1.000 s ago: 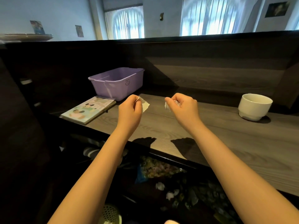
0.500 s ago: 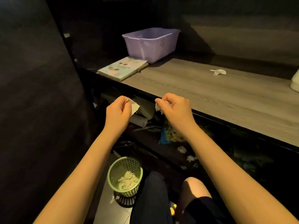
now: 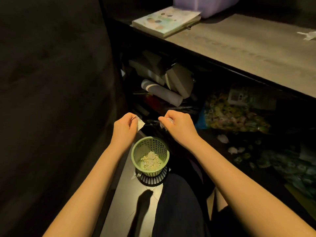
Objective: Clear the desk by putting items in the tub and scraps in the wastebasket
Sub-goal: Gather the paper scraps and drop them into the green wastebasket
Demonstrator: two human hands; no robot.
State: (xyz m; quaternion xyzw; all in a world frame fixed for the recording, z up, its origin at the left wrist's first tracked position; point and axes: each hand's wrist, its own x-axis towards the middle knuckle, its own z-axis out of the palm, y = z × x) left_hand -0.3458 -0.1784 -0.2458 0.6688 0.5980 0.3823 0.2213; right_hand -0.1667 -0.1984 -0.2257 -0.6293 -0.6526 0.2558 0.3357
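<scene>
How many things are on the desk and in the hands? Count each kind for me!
Paper scraps: 3, a flat scrap in the left hand, a crumpled scrap in the right hand, a torn scrap on the desk
Picture book: 1
Purple tub: 1
Total: 5

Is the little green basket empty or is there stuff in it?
Not empty: the green wastebasket holds a pile of pale paper scraps covering its bottom, well below the rim.
</scene>
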